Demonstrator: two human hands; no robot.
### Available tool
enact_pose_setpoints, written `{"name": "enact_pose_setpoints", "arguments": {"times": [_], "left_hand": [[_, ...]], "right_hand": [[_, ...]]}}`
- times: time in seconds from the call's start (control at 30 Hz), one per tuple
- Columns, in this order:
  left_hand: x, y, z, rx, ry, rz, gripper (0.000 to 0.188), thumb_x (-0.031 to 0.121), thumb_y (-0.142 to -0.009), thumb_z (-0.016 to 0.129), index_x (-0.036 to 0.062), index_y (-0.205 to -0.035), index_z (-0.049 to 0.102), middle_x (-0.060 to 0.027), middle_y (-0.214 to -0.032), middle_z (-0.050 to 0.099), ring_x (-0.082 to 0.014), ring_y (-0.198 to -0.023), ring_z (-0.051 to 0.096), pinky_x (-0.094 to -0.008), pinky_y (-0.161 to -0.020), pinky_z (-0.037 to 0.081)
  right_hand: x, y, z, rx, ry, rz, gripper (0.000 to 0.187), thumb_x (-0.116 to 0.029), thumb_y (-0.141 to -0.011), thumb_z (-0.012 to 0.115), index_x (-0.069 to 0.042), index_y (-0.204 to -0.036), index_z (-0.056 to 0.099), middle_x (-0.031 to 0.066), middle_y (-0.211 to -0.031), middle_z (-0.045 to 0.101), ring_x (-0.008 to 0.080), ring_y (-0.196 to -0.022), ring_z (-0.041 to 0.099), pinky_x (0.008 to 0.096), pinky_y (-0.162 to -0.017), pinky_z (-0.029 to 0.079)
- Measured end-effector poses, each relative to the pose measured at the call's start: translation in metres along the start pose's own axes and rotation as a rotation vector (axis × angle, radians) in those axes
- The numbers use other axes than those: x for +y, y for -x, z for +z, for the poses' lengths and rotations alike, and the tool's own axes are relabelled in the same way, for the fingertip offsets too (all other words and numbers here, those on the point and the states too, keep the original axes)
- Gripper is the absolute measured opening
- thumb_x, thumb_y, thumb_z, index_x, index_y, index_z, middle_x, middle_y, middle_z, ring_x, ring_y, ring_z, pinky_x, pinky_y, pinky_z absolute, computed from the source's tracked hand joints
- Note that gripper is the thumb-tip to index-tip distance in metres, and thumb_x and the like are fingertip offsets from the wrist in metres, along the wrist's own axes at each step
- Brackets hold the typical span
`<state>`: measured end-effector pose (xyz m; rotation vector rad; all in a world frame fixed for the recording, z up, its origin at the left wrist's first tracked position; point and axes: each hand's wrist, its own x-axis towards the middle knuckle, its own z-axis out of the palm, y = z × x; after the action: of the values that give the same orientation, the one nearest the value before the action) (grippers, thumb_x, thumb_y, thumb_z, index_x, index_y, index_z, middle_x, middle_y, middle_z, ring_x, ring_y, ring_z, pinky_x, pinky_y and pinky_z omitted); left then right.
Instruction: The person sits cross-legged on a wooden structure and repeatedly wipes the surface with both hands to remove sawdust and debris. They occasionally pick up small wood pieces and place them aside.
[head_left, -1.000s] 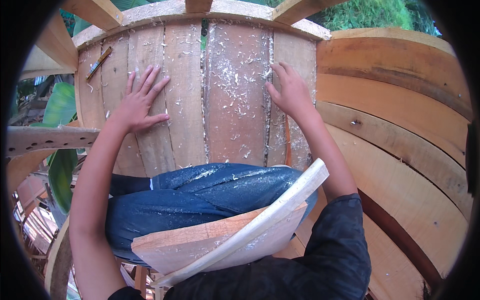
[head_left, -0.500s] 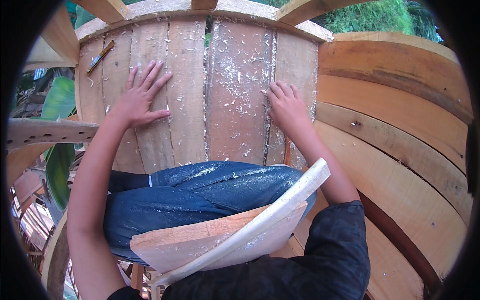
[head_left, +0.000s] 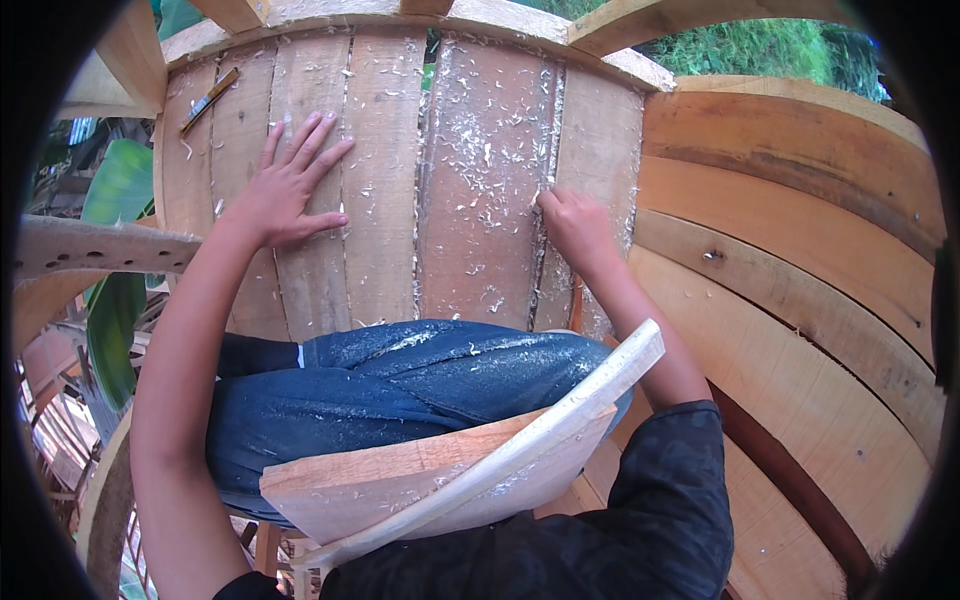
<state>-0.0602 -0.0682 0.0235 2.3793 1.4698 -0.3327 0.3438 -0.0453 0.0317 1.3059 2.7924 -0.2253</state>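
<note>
My left hand (head_left: 285, 185) lies flat with fingers spread on the upright wooden planks (head_left: 390, 200) of a curved hull-like structure. My right hand (head_left: 572, 222) rests on the seam (head_left: 545, 150) between two planks, fingers curled in against the groove; whether it pinches something there I cannot tell. White wood shavings (head_left: 480, 140) are scattered over the planks. My knee in blue jeans (head_left: 400, 375) is dusted with shavings. A loose light wooden board (head_left: 450, 470) lies across my lap.
Broad curved side planks (head_left: 800, 300) sweep along the right. A small dark tool (head_left: 208, 100) lies on the planks at upper left. A drilled wooden rib (head_left: 90, 245) juts in from the left, with green leaves (head_left: 115, 200) behind. Greenery shows at the top right.
My right hand has slid down the seam toward me and its fingers have curled in. The left hand stays flat in nearly the same spot.
</note>
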Motion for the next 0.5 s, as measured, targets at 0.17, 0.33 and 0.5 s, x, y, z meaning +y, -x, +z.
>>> {"name": "enact_pose_setpoints", "arguments": {"times": [0.17, 0.33, 0.5], "left_hand": [[0.000, -0.001, 0.003, 0.003, 0.005, -0.002, 0.095, 0.073, -0.081, 0.051, 0.0218, -0.156, 0.022, -0.0111, -0.163, 0.010, -0.0277, -0.151, 0.005, -0.0522, -0.120, -0.004], [0.001, -0.001, 0.001, -0.002, -0.002, -0.001, 0.094, 0.071, -0.082, 0.052, 0.0218, -0.156, 0.022, -0.0106, -0.163, 0.010, -0.0274, -0.151, 0.006, -0.0519, -0.120, -0.003], [0.000, -0.001, 0.002, 0.003, 0.000, 0.004, 0.094, 0.072, -0.082, 0.051, 0.0222, -0.156, 0.021, -0.0100, -0.163, 0.010, -0.0272, -0.151, 0.005, -0.0516, -0.120, -0.003]], "right_hand": [[-0.006, -0.033, -0.007, 0.155, -0.396, 0.175, 0.018, -0.008, -0.083, 0.061, -0.009, -0.101, 0.064, 0.0123, -0.091, 0.068, 0.0304, -0.081, 0.067, 0.0413, -0.073, 0.054], [0.016, -0.033, -0.022, 0.180, -0.135, 0.176, 0.034, -0.011, -0.083, 0.062, -0.008, -0.117, 0.063, 0.0165, -0.111, 0.067, 0.0285, -0.102, 0.066, 0.0395, -0.089, 0.051], [-0.011, 0.003, 0.002, 0.175, 0.335, -0.052, 0.031, -0.010, -0.083, 0.063, -0.003, -0.113, 0.064, 0.0151, -0.108, 0.069, 0.0263, -0.100, 0.067, 0.0371, -0.095, 0.048]]}}
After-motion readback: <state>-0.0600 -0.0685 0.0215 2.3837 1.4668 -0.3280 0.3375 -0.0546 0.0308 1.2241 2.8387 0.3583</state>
